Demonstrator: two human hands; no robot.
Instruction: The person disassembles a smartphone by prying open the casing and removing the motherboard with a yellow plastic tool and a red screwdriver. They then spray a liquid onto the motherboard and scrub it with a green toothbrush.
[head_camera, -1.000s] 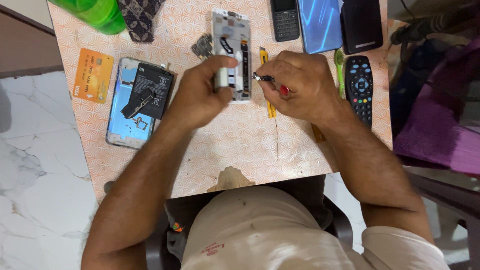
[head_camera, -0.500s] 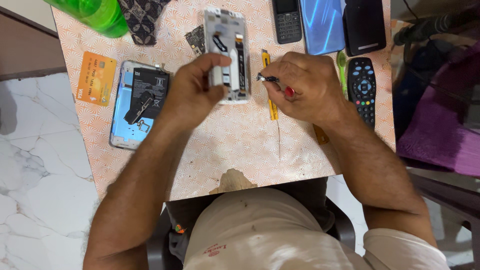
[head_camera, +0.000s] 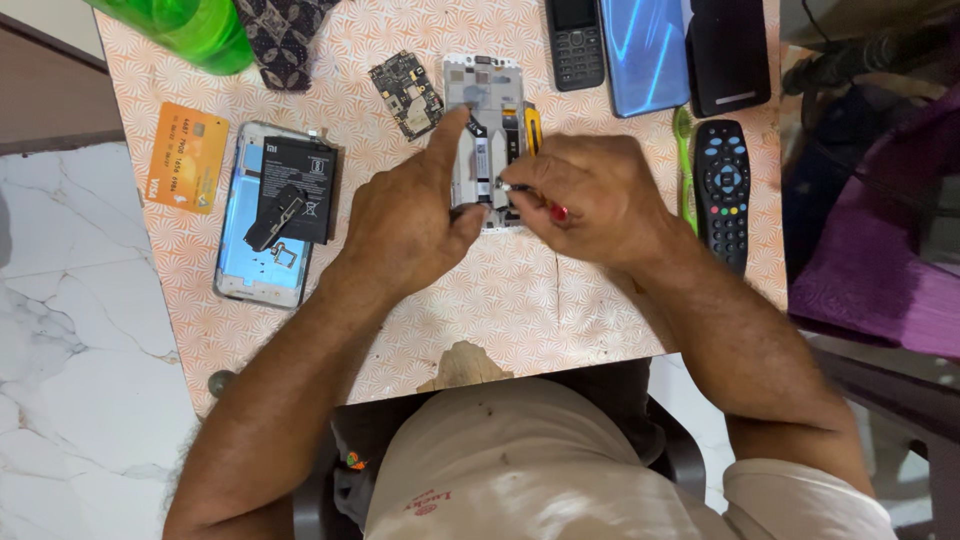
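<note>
Head view is showing an opened white phone frame (head_camera: 487, 110) lying flat on the orange-patterned bench (head_camera: 560, 300), just ahead of both hands. The left hand (head_camera: 410, 220) is pressing on the frame's near end, index finger stretched forward along it and thumb tucked at its lower edge; its grip is pinching the frame. The right hand (head_camera: 590, 195) is closing its grip around a thin red-handled screwdriver (head_camera: 530, 198), whose metal tip is touching the frame's near end. A loose dark circuit board (head_camera: 405, 93) is lying just left of the frame. Farther left, a blue phone back (head_camera: 262, 215) carrying a black battery is resting beside an orange card (head_camera: 186, 158). A black remote control (head_camera: 722, 190) is lying to the right.
</note>
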